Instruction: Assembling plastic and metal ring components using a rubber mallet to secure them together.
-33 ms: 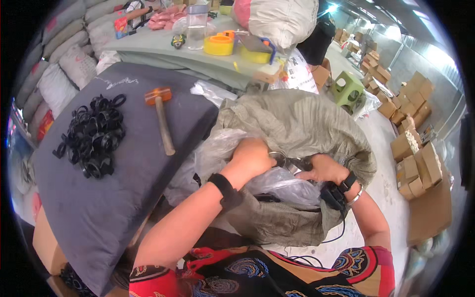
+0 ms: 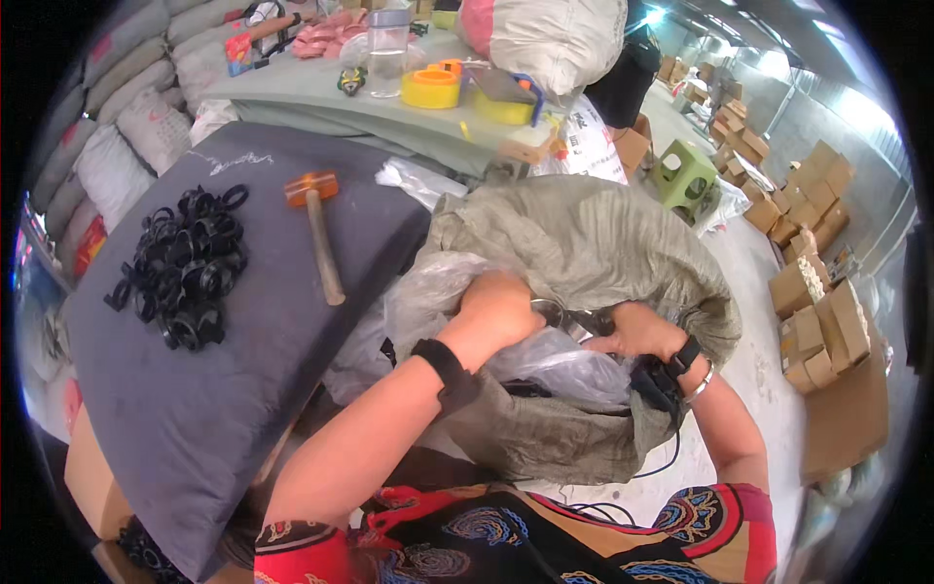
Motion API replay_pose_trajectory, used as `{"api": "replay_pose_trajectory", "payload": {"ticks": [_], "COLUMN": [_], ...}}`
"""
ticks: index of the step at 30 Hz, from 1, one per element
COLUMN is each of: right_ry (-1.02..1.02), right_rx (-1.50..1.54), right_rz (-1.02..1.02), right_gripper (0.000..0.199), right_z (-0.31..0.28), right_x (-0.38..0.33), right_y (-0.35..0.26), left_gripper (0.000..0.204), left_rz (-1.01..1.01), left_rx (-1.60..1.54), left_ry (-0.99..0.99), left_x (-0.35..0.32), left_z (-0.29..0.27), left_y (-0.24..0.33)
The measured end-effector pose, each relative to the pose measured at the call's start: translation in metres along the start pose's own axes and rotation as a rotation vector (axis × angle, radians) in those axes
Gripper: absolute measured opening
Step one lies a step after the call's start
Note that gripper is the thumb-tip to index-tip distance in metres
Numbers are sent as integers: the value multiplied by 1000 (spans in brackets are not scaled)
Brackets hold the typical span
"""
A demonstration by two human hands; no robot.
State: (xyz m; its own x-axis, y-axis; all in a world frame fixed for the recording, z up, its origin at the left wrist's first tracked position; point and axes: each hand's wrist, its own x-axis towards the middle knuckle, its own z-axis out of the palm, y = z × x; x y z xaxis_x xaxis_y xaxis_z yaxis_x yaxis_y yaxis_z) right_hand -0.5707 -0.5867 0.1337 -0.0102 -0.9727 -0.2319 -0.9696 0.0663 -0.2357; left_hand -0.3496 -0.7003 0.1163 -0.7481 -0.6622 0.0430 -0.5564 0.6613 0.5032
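A grey-green woven sack (image 2: 574, 229) stands open in front of me, lined with clear plastic (image 2: 569, 365). Both of my hands reach into its mouth. My left hand (image 2: 494, 310) is closed, its curled fingers at a shiny metal ring (image 2: 550, 311); most of its fingertips are hidden. From the right comes my right hand (image 2: 642, 333), thumb stretched toward the left and apart from the other fingers, which dip partly out of sight. Between the hands lie more shiny metal pieces (image 2: 584, 329), too covered to name.
A grey padded surface (image 2: 282, 389) at left bears a heap of black rings (image 2: 185, 263) and a wooden-handled mallet (image 2: 321, 238). Behind are yellow tape rolls (image 2: 431, 90) and a clear jar (image 2: 387, 58). A green stool (image 2: 681, 175) and cardboard boxes (image 2: 817, 331) stand right.
My left hand and forearm have shifted very slightly to the right. Everything else looks the same.
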Motion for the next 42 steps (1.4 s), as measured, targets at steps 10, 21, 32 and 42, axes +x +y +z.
{"api": "replay_pose_trajectory", "payload": {"ticks": [10,21,32,42], "right_ry": [22,67,365,74], "right_rx": [608,538,177,498], "right_rz": [-92,-31,-48,-251], "right_gripper": [87,76,66,68], "right_z": [17,25,18,24], "right_x": [6,9,-14,2], "right_y": [18,5,-29,-4], "left_gripper": [60,32,31,27], "left_rz": [6,13,18,198], "left_rx": [54,26,-75,-59], "left_ry": [-234,-92,19,101], "left_x": [18,11,1,-4], "left_z": [11,42,44,53], "left_y": [3,-10,-13,-18]}}
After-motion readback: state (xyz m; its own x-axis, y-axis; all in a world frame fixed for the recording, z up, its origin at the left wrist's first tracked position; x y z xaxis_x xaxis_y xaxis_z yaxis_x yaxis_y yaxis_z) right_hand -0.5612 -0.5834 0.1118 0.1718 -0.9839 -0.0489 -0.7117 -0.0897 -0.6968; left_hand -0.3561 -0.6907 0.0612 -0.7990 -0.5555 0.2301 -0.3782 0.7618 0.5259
